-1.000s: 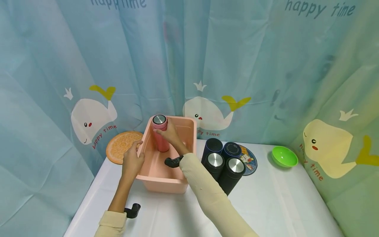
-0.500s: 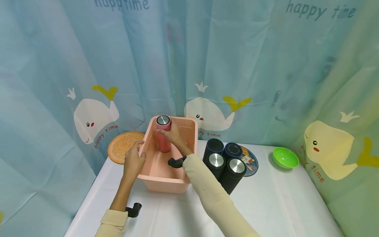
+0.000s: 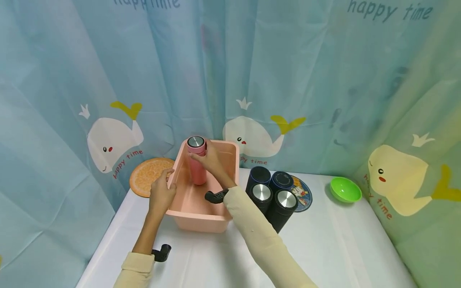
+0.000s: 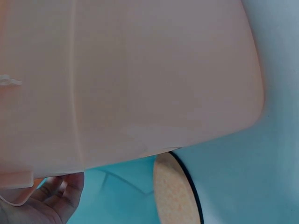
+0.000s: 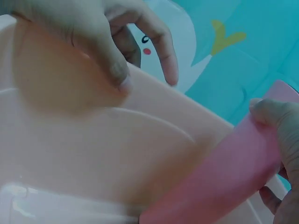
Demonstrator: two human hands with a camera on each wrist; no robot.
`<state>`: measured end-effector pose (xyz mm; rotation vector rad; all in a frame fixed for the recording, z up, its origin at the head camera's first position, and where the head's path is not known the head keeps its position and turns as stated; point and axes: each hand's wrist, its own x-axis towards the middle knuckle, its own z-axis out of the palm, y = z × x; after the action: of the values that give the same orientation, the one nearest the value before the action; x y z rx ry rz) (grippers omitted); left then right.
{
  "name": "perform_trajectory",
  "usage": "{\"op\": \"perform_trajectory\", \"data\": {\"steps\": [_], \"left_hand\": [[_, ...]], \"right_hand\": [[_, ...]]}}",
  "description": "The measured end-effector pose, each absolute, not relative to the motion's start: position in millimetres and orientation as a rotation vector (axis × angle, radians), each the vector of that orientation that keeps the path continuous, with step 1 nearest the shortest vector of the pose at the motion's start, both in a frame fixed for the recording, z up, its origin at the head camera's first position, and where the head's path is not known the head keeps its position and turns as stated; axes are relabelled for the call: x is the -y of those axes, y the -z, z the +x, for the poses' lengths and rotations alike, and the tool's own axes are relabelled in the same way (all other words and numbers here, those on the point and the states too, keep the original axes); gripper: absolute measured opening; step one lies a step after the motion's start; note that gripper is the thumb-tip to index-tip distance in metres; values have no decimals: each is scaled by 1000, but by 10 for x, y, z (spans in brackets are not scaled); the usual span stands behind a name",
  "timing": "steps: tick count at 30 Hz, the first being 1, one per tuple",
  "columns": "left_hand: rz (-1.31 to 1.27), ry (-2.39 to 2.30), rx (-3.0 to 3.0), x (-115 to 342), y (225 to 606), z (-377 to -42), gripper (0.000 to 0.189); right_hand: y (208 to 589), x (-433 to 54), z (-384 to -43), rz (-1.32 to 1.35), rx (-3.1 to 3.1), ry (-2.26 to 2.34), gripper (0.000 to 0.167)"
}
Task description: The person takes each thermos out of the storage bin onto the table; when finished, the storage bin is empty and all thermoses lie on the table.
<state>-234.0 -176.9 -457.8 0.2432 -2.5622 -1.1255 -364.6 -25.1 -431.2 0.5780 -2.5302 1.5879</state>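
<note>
A pink thermos bottle (image 3: 198, 170) with a silver-topped lid stands inside a peach plastic tub (image 3: 201, 223), toward its far left corner. My right hand (image 3: 213, 163) grips the bottle's upper part, thumb and fingers around it. In the right wrist view the pink bottle (image 5: 224, 172) runs down to the tub floor. My left hand (image 3: 162, 196) holds the tub's left rim, thumb on the inner wall and fingers outside. From the left wrist, the outer wall of the tub (image 4: 154, 79) fills most of the view, with the left hand (image 4: 49, 203) at its edge.
Several dark bottles (image 3: 279, 210) stand close together right of the tub, beside the right sleeve. Behind them lies a blue patterned round mat (image 3: 304, 196). A green bowl (image 3: 345, 189) sits farther right; an orange-slice mat (image 3: 149, 176) is at the left, against the curtain (image 3: 187, 80).
The pink bottle's top has shifted slightly right within the tub, so it leans a little less. Both hands keep their hold. The head view has swayed slightly.
</note>
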Motion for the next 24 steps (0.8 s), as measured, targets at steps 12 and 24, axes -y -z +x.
{"op": "perform_trajectory", "data": {"steps": [12, 24], "left_hand": [[246, 1134, 2563, 1761, 4556, -2316, 45], [226, 1114, 2559, 1761, 4572, -2322, 44]], "right_hand": [[4081, 275, -3430, 573, 2422, -1646, 69], [3855, 252, -3211, 628, 2308, -1671, 66]]}}
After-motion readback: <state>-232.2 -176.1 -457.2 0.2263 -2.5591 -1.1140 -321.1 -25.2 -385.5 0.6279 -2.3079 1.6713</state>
